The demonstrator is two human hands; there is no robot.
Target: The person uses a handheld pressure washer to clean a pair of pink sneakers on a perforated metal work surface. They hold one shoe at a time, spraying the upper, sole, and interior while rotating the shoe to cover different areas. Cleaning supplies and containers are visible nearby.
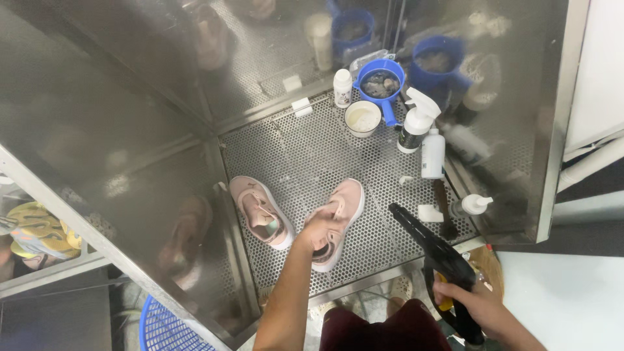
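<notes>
Left hand (pixel 320 229) has its fingers closed around the heel of a pink shoe (pixel 338 221), near the front edge of the perforated steel tray (pixel 305 156). Its mate (pixel 261 211) lies just beside it, by the left wall. Right hand (pixel 478 302) is wrapped tight around a black spray gun (pixel 437 250). Bottles (pixel 426 136) and tubs sit at the back right corner.

2 pale pink shoes (pixel 296 218) with white soles lie on the silver perforated steel floor (pixel 305 156). The spray gun (pixel 432 250) is black. Behind stand a blue scoop (pixel 382 83), white bottles (pixel 422 130) and a white cup (pixel 362 118).
</notes>
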